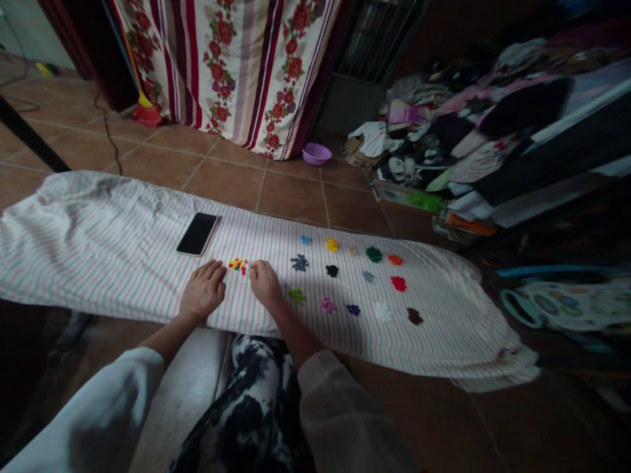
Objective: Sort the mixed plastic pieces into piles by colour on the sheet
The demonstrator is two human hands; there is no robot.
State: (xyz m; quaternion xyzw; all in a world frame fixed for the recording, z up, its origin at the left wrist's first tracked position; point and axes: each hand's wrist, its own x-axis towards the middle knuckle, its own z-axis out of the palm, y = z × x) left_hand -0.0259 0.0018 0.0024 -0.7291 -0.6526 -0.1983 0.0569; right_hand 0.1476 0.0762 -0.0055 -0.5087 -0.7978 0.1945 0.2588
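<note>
A small pile of mixed red, yellow and green pieces (pixel 237 265) lies on the striped cloth (pixel 123 230) between my hands. My left hand (pixel 203 289) rests flat just left of it, fingers stretched out. At its right edge, my right hand (pixel 265 282) has its fingers pressed together; whatever they hold is too small to make out. Several single-colour piles spread to the right, among them a dark grey pile (pixel 300 263), a yellow pile (pixel 332 244), a lime green pile (pixel 296 295), a pink pile (pixel 328 304) and a red pile (pixel 398 283).
A phone (pixel 198 234) lies on the cloth behind my left hand. Beyond the cloth are a purple basin (pixel 317 154) on the tiled floor, a floral curtain (pixel 236 66) and heaped clothes (pixel 444 125). My knees are under the front edge.
</note>
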